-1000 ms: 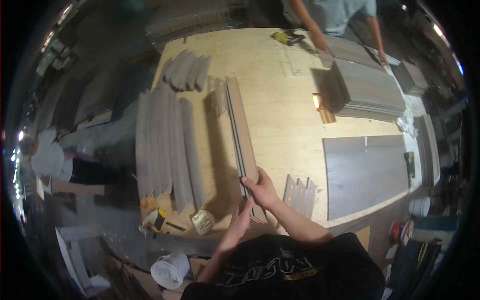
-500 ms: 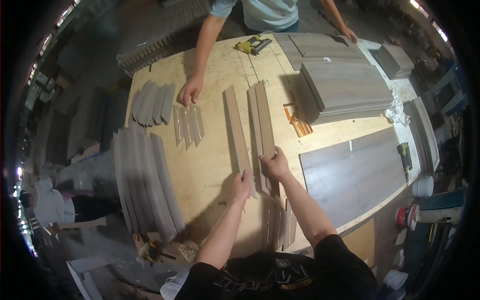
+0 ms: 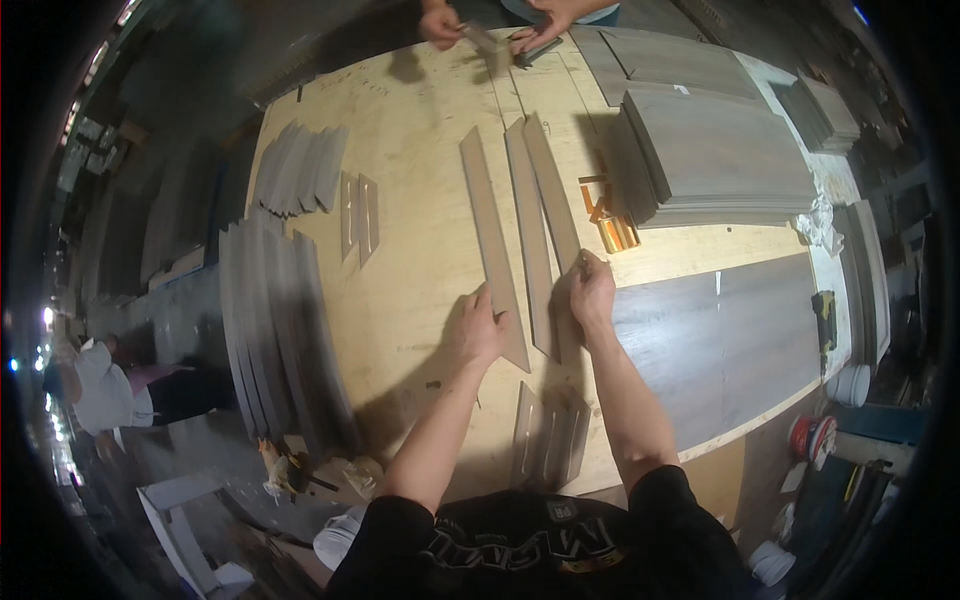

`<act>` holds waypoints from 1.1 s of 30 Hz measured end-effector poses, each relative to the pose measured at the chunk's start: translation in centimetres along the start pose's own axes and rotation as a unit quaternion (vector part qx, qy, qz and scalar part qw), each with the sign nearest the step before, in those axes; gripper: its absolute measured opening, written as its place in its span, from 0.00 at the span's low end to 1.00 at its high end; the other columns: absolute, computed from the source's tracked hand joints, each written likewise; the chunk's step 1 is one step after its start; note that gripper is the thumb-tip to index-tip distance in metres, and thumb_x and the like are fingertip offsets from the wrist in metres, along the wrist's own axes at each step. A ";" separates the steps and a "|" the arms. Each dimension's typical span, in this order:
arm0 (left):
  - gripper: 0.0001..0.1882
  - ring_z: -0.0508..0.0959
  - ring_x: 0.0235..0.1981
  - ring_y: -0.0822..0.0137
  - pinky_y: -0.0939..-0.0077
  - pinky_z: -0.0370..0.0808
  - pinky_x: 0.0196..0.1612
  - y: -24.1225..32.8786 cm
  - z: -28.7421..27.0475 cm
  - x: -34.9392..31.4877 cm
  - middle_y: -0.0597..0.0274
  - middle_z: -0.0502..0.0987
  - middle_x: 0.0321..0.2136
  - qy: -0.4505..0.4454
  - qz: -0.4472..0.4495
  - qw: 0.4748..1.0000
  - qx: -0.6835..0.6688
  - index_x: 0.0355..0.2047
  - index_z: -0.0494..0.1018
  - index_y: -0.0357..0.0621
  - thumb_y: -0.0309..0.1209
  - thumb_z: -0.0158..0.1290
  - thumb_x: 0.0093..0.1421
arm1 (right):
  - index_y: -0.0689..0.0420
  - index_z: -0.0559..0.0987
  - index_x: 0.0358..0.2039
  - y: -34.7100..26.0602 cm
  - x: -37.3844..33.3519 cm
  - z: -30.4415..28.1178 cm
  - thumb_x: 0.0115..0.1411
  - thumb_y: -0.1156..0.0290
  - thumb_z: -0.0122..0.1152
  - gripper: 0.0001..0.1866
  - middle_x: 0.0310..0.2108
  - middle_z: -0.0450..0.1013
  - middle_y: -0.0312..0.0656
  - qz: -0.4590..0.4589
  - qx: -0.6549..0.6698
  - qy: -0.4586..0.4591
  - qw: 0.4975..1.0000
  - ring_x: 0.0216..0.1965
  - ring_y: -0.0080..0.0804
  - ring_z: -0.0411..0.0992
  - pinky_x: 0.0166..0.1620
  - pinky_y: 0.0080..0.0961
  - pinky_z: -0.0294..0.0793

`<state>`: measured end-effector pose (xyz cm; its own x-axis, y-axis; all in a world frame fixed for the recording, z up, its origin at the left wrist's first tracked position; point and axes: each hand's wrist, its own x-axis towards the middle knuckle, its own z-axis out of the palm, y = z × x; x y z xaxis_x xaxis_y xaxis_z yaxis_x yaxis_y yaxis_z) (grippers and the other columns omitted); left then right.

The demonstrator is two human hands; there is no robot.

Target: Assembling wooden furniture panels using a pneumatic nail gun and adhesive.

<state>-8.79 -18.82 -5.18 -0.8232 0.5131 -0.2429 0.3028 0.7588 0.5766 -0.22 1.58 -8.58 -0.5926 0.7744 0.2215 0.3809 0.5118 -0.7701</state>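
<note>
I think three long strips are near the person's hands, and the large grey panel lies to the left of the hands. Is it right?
The side is wrong: in the head view, the large grey panel lies to the right of the left hand and right hand. Three long strips are indeed near them.

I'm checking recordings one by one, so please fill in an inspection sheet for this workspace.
Surface: pale plywood tabletop, with faint marks.
Job's things: three long, flat, brown-faced strips with slanted ends, lying lengthwise in front of the person.
Clutter: long grey strips and short grey strips at left; small orange pieces, a stack of grey boards and a large flat grey panel at right.
Hands: left hand on the leftmost strip; right hand at the rightmost strip; firmness of grip unclear.
Cables: nothing seen.
Surroundings: another person's hands at the far edge; white bucket at right.
</note>
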 end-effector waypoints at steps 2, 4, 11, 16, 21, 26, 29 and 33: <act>0.37 0.75 0.54 0.52 0.61 0.73 0.58 0.4 0.3 0.1 0.45 0.74 0.54 -0.013 0.021 0.999 0.023 0.68 0.61 0.46 0.38 0.59 0.60 | 0.61 0.76 0.56 -1.5 -0.5 0.0 0.61 0.73 0.61 0.22 0.44 0.76 0.55 0.038 -0.171 -0.049 0.983 0.47 0.54 0.74 0.52 0.45 0.75; 0.38 0.75 0.54 0.52 0.61 0.73 0.58 0.0 0.7 0.1 0.46 0.74 0.54 -0.023 0.040 0.998 0.046 0.69 0.60 0.46 0.37 0.59 0.61 | 0.61 0.76 0.57 -2.2 -0.6 0.0 0.61 0.72 0.61 0.22 0.45 0.76 0.56 0.040 -0.164 -0.087 0.982 0.48 0.55 0.74 0.53 0.46 0.74; 0.27 0.75 0.57 0.50 0.59 0.71 0.60 -3.7 -4.5 -5.8 0.48 0.74 0.57 0.022 0.060 0.988 -0.143 0.61 0.70 0.42 0.41 0.56 0.65 | 0.62 0.73 0.62 -7.2 -6.0 -3.0 0.64 0.70 0.61 0.26 0.52 0.76 0.51 0.068 0.059 -0.044 0.995 0.51 0.42 0.74 0.55 0.38 0.73; 0.27 0.68 0.61 0.47 0.53 0.68 0.61 -12.6 -11.5 -18.6 0.52 0.70 0.59 0.185 0.012 0.983 0.000 0.59 0.72 0.47 0.36 0.61 0.60 | 0.60 0.74 0.61 -15.3 -18.7 0.1 0.66 0.74 0.57 0.22 0.49 0.78 0.41 0.153 0.154 -0.265 0.940 0.48 0.29 0.77 0.53 0.29 0.75; 0.41 0.62 0.63 0.37 0.44 0.62 0.65 -20.7 -12.4 -24.9 0.41 0.54 0.69 0.136 -0.082 0.981 0.110 0.70 0.56 0.52 0.34 0.60 0.58 | 0.59 0.67 0.66 -22.3 -29.0 9.9 0.69 0.69 0.57 0.27 0.54 0.74 0.45 0.291 0.439 -0.464 0.713 0.54 0.31 0.72 0.59 0.29 0.73; 0.46 0.58 0.66 0.35 0.47 0.59 0.69 -20.5 -11.7 -22.8 0.37 0.49 0.70 0.094 -0.178 0.971 0.127 0.74 0.45 0.50 0.38 0.56 0.61 | 0.62 0.65 0.68 -23.3 -33.0 16.9 0.67 0.63 0.61 0.32 0.58 0.72 0.52 0.158 0.262 -0.455 0.837 0.59 0.38 0.71 0.61 0.32 0.71; 0.47 0.59 0.65 0.35 0.47 0.60 0.68 -21.8 -11.3 -22.4 0.37 0.51 0.69 0.106 -0.153 0.975 0.123 0.75 0.44 0.50 0.37 0.58 0.60 | 0.67 0.65 0.67 -24.2 -32.9 17.9 0.63 0.50 0.62 0.41 0.62 0.69 0.59 0.215 0.260 -0.456 0.823 0.64 0.45 0.69 0.63 0.34 0.69; 0.48 0.60 0.64 0.34 0.45 0.60 0.68 -20.8 -12.6 -21.6 0.38 0.51 0.68 0.060 -0.166 0.979 0.105 0.74 0.44 0.50 0.36 0.58 0.60 | 0.67 0.67 0.66 -23.5 -32.1 19.0 0.64 0.49 0.61 0.39 0.60 0.71 0.58 0.306 0.325 -0.450 0.774 0.61 0.45 0.71 0.62 0.32 0.69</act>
<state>-3.35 -50.79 -2.08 -0.9396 0.1833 -0.2891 0.0908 0.9478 0.3056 -3.63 -42.36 -8.93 -0.8083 0.0758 -0.5838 0.5211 -0.3693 -0.7695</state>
